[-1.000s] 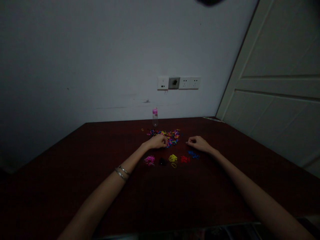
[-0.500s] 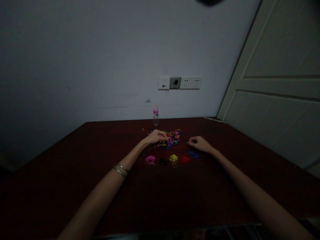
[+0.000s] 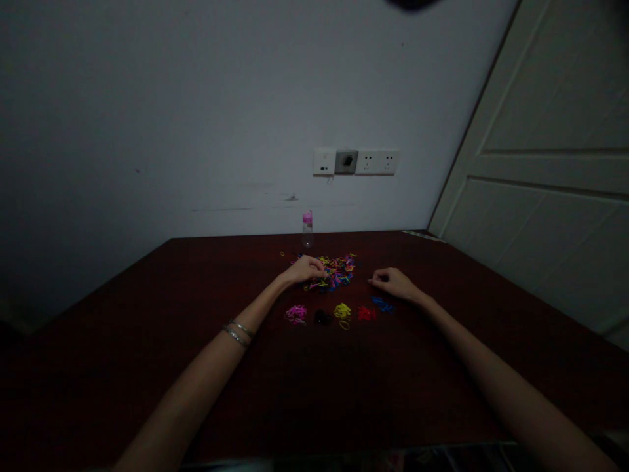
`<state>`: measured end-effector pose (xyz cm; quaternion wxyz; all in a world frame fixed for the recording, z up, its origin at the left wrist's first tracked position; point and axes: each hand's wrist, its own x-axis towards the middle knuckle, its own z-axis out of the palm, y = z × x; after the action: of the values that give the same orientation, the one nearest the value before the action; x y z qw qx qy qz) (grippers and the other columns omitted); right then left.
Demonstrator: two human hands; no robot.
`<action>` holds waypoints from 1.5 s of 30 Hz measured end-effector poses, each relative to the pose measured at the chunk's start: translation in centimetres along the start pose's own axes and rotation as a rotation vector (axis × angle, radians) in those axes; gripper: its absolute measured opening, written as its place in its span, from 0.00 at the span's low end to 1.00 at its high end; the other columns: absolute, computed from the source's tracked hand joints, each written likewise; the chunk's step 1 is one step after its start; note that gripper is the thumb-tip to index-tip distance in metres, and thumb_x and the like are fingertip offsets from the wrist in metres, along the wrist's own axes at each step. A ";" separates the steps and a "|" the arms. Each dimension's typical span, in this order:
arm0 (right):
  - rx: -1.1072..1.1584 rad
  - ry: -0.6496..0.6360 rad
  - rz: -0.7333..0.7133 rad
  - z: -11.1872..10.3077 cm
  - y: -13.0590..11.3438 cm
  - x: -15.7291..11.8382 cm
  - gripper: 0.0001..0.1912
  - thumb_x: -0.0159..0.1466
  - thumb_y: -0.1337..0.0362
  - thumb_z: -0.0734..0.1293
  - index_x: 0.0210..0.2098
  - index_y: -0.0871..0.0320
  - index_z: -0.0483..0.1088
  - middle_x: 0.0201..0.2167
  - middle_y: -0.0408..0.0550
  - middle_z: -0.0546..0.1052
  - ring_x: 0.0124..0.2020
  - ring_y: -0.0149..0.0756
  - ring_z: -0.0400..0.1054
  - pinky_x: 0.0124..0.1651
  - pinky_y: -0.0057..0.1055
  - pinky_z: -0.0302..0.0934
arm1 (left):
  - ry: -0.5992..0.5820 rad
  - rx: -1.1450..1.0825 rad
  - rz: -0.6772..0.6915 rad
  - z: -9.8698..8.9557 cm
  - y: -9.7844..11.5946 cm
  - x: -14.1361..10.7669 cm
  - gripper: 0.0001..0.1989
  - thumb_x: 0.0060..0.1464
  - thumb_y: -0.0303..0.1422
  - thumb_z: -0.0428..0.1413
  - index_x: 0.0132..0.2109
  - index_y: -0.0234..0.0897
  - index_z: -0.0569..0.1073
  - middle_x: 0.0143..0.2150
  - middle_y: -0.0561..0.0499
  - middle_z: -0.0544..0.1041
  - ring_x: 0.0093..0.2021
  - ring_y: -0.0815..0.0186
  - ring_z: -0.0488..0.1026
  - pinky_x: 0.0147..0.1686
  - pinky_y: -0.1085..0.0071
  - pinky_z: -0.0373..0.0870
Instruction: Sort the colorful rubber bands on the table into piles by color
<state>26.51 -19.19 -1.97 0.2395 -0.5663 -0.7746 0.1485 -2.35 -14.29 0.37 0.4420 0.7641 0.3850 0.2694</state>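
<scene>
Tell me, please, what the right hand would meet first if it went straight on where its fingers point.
The right hand would probably meet the mixed pile of coloured bands, though it might pass over it, as the hand's height is unclear.

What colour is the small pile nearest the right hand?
The small pile is blue, best seen in the head view.
</scene>
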 end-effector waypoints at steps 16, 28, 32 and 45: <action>0.002 -0.011 0.005 0.0 0.0 0.0 0.18 0.54 0.50 0.60 0.21 0.59 0.68 0.19 0.42 0.68 0.22 0.30 0.59 0.25 0.25 0.50 | 0.058 0.073 -0.023 -0.3 -0.4 -0.2 0.16 0.37 0.40 0.61 0.22 0.31 0.68 0.16 0.57 0.62 0.18 0.77 0.54 0.19 0.77 0.48; -0.003 -0.021 0.004 0.0 0.3 0.1 0.17 0.55 0.51 0.60 0.22 0.59 0.69 0.20 0.43 0.69 0.23 0.30 0.61 0.26 0.26 0.52 | 0.099 0.155 -0.003 -0.8 1.2 -0.9 0.17 0.38 0.43 0.59 0.23 0.31 0.70 0.15 0.58 0.61 0.17 0.77 0.55 0.18 0.77 0.48; 0.138 0.025 -0.041 -0.2 -0.6 0.1 0.16 0.55 0.53 0.61 0.27 0.60 0.72 0.25 0.46 0.73 0.27 0.33 0.64 0.30 0.28 0.57 | 0.113 0.106 0.009 -0.5 2.0 -0.9 0.16 0.38 0.42 0.60 0.24 0.31 0.70 0.16 0.57 0.62 0.18 0.77 0.54 0.18 0.77 0.47; 0.869 0.047 0.041 3.6 -8.7 0.1 0.22 0.46 0.57 0.71 0.40 0.60 0.70 0.34 0.49 0.77 0.35 0.37 0.71 0.43 0.36 0.63 | 0.069 -0.025 0.142 2.2 3.1 -0.5 0.18 0.39 0.44 0.59 0.25 0.29 0.70 0.19 0.57 0.64 0.21 0.76 0.56 0.21 0.77 0.49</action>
<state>17.55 -21.68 -0.60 0.4699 -0.4312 -0.6232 0.4525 0.13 -16.73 2.05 0.4179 0.7739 0.3416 0.3312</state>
